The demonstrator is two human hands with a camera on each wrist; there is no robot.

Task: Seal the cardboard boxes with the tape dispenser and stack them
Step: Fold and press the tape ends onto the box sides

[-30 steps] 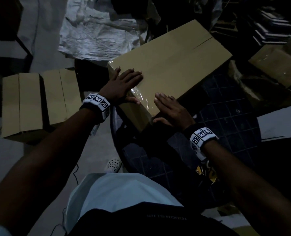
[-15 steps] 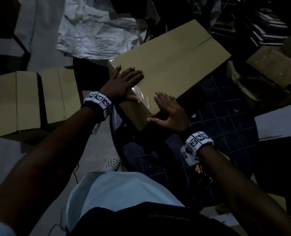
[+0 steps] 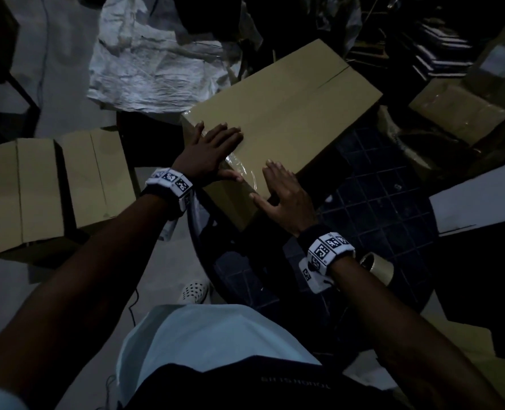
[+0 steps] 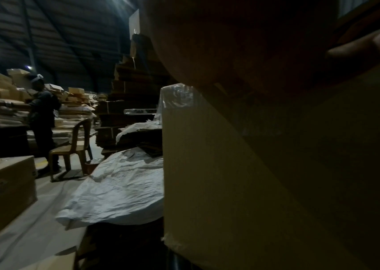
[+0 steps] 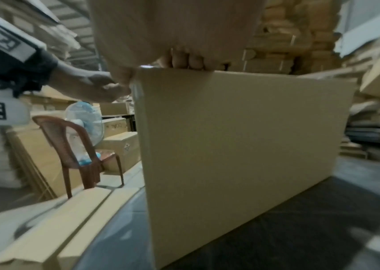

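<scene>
dim warehouse light. a closed cardboard box (image 3: 286, 113) sits on a dark round table (image 3: 387, 202), its near corner hanging toward the person. a strip of clear tape (image 3: 245, 170) shines across the near end of the lid and wraps over the edge.

left hand (image 3: 209, 155): flat on the lid at the near left corner, fingers straight and close together, thumb lying along the taped edge. it presses down and holds nothing.

right hand (image 3: 286, 196): at the near right corner, fingers straight and slightly spread on the lid, thumb stretched out to the left along the box edge. also pressing, holding nothing. from the right wrist view the fingertips (image 5: 184, 60) show over the top edge of the box's long side wall.

a roll of tape (image 3: 376, 266) lies on the table just beside the right wrist, apart from the box. whether it sits in a dispenser i cannot tell.

two more boxes (image 3: 59, 184) lie side by side on the floor to the left of the table, seams up. a crumpled white sheet (image 3: 147, 69) lies on the floor beyond them. another wrapped box (image 3: 458, 110) sits at the far right.
</scene>
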